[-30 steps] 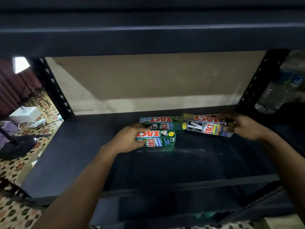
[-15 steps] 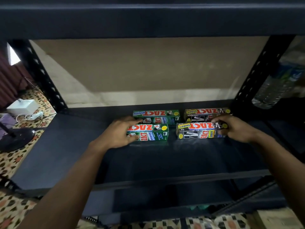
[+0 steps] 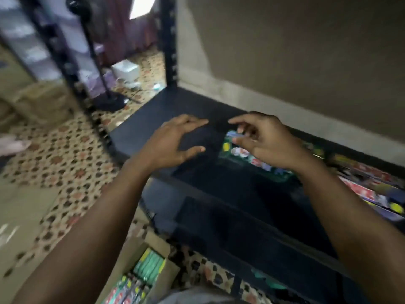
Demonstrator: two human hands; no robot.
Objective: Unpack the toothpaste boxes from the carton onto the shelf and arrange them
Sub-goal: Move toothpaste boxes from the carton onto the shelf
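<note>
Fingers [image 3: 194, 122] loose above black shelf [image 3: 157, 113]

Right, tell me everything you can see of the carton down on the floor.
The carton looks like plain brown cardboard and is open at the top. It sits on the patterned floor in front of the shelf, cut off by the bottom edge of the view. Toothpaste boxes are packed inside, seen end-on: pale green ones farther in, red-and-yellow ones nearer. The left forearm hides its left side. Neither hand touches it.
</note>
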